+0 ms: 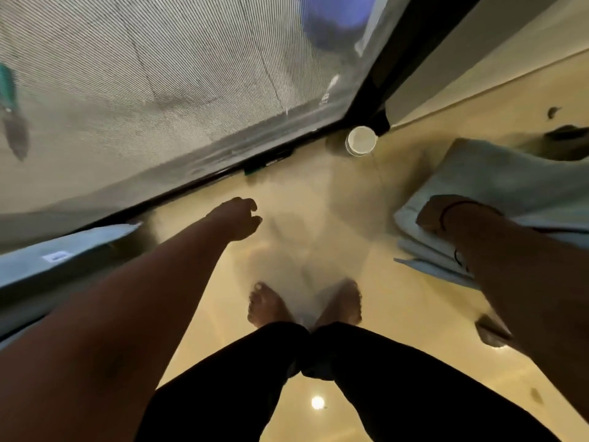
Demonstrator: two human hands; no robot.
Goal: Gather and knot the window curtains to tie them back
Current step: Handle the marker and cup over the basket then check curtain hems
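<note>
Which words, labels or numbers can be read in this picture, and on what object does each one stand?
No text can be read.
Small white tag on the light blue curtain at the left: dark marks, too blurred to read.
White marks behind the window mesh: too small and blurred to read.
White cup on the floor: no print visible.

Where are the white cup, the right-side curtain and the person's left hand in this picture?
cup [361,140], head view, on its round white top.
right curtain [497,177], head view, on the pale blue fabric above the right hand.
left hand [240,218], head view, on the back of the hand.
</note>
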